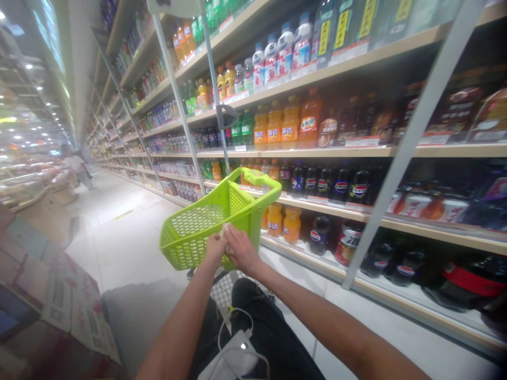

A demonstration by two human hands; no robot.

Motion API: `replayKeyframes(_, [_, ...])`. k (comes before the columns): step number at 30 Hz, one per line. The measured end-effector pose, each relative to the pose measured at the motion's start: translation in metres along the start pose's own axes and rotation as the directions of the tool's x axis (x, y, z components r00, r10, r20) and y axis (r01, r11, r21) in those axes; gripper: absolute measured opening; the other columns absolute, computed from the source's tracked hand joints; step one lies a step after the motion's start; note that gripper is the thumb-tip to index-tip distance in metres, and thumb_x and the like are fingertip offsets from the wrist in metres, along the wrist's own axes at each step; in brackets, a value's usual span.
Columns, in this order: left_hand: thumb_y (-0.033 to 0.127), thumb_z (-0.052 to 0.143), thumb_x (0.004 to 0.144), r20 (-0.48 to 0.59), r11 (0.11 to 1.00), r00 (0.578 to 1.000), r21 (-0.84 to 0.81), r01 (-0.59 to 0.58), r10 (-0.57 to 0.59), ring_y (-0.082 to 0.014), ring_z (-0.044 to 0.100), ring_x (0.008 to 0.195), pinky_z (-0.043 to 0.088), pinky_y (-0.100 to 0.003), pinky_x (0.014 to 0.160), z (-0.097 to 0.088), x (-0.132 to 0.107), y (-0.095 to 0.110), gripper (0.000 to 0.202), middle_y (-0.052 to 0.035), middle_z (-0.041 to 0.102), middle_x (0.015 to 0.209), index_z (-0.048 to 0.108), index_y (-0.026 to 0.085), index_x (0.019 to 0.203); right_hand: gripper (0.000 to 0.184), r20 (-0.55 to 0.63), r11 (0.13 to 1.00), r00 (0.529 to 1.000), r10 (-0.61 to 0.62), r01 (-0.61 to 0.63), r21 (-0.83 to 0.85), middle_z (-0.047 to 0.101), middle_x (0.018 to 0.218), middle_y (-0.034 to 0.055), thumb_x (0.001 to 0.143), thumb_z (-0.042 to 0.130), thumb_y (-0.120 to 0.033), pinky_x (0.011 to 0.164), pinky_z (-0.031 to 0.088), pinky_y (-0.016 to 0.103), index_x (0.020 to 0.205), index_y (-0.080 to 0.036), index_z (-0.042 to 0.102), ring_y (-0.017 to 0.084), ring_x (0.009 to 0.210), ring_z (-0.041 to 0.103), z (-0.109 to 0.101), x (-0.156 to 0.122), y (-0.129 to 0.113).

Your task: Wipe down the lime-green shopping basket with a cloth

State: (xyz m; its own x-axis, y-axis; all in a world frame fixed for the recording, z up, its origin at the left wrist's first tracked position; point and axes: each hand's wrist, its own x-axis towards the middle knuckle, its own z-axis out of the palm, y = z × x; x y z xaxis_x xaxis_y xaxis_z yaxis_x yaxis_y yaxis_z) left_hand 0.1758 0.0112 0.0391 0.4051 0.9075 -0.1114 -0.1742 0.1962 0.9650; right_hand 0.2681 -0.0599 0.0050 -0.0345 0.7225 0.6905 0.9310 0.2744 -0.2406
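A lime-green shopping cart [190, 232] with perforated sides stands in front of me, its handle toward the shelves. Over its near side, my left hand [215, 248] and my right hand [242, 250] meet. Between them shows a small pale, crumpled thing [226, 229], perhaps a tissue or cloth; most of it is hidden by the fingers. My left fingers are curled closed at it. The right fingers lie together, pressed against it from the other side. Whether the hands touch the cart wall I cannot tell.
Drink shelves run along the right, with orange soda bottles [291, 119] and dark cola bottles [360, 182]. Cardboard boxes [59, 301] stand at the lower left. A white device [232, 359] with a cable rests at my lap. Down the aisle is a blurred person [77, 166].
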Motion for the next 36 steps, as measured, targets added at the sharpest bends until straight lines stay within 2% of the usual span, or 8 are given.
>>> replayKeyframes(4, [0.014,0.072,0.058,0.010,1.000,1.000,0.025,0.016,-0.016,-0.0074,0.056,0.054,0.045,-0.019,0.057,0.022,-0.005,-0.003,0.024,0.0015,0.060,0.059,0.059,0.013,0.078,0.054,-0.126,0.980,0.991,-0.040,0.015,-0.197,0.042,0.135,0.0187,0.078,0.042,-0.009,0.099,0.034,0.043,0.131,-0.010,0.040,0.023,0.127,0.036,-0.005,-0.011,0.031])
replayKeyframes(6, [0.015,0.064,0.068,0.037,0.977,0.999,0.210,-0.019,0.011,-0.0077,0.059,0.060,0.047,-0.020,0.062,0.028,-0.008,-0.006,0.023,-0.0023,0.065,0.071,0.058,0.012,0.091,0.050,-0.193,0.953,0.980,-0.048,-0.013,-0.302,0.045,0.134,0.0153,0.080,0.039,-0.009,0.101,0.030,0.045,0.130,-0.014,0.041,0.022,0.127,0.036,-0.018,-0.006,0.055])
replayKeyframes(10, [0.014,0.053,0.075,0.079,0.696,0.991,0.706,-0.134,0.111,-0.0135,0.062,0.083,0.048,-0.027,0.076,0.026,-0.010,-0.017,0.029,-0.0090,0.066,0.096,0.056,0.012,0.104,0.047,-0.366,0.880,0.930,0.020,-0.191,-0.436,0.040,0.138,0.0135,0.085,0.037,-0.012,0.104,0.019,0.052,0.132,-0.015,0.040,0.024,0.133,0.024,-0.051,0.018,0.104])
replayKeyframes(14, [0.008,0.053,0.072,0.088,0.537,0.984,0.828,-0.160,0.157,-0.0179,0.055,0.104,0.040,-0.031,0.093,0.015,-0.010,-0.030,0.034,-0.0093,0.060,0.112,0.058,0.014,0.105,0.045,-0.240,0.862,0.971,-0.020,-0.105,-0.496,0.041,0.138,0.0102,0.088,0.031,-0.010,0.105,0.017,0.051,0.130,-0.019,0.042,0.020,0.133,0.024,-0.048,0.016,0.128])
replayKeyframes(22, [0.007,0.050,0.072,0.156,0.264,0.980,0.947,-0.183,0.122,-0.0202,0.049,0.112,0.035,-0.031,0.097,-0.005,-0.021,-0.043,0.038,-0.0131,0.056,0.115,0.055,0.011,0.109,0.048,0.001,0.895,0.999,0.054,-0.048,-0.444,0.046,0.134,0.0121,0.083,0.032,-0.004,0.102,0.024,0.050,0.127,-0.018,0.046,0.021,0.128,0.035,0.001,-0.047,0.119])
replayKeyframes(28, [0.010,0.048,0.073,0.224,-0.051,0.956,0.975,-0.218,0.189,-0.0220,0.037,0.125,0.030,-0.036,0.102,-0.011,-0.021,-0.043,0.050,-0.0134,0.039,0.137,0.045,0.015,0.123,0.048,-0.262,0.896,0.965,-0.017,-0.101,-0.432,0.042,0.136,0.0133,0.084,0.034,-0.009,0.105,0.018,0.048,0.130,-0.016,0.042,0.020,0.131,0.030,-0.026,-0.012,0.107])
replayKeyframes(31, [0.011,0.047,0.073,0.236,-0.117,0.949,0.970,-0.215,0.211,-0.0243,0.026,0.132,0.023,-0.043,0.106,-0.012,-0.021,-0.043,0.058,-0.0145,0.028,0.144,0.037,0.014,0.130,0.048,-0.317,0.889,0.948,0.024,-0.165,-0.427,0.041,0.137,0.0132,0.084,0.034,-0.010,0.105,0.016,0.051,0.131,-0.016,0.041,0.022,0.132,0.026,-0.030,0.003,0.109])
replayKeyframes(36, [0.011,0.044,0.073,0.290,-0.179,0.935,0.950,-0.255,0.206,-0.0246,0.015,0.136,0.017,-0.049,0.108,-0.015,-0.024,-0.046,0.064,-0.0116,0.019,0.148,0.030,0.015,0.135,0.048,-0.050,0.900,0.995,0.082,-0.096,-0.425,0.042,0.137,0.0118,0.085,0.030,-0.008,0.102,0.019,0.054,0.130,-0.017,0.042,0.024,0.131,0.029,0.009,-0.029,0.110])
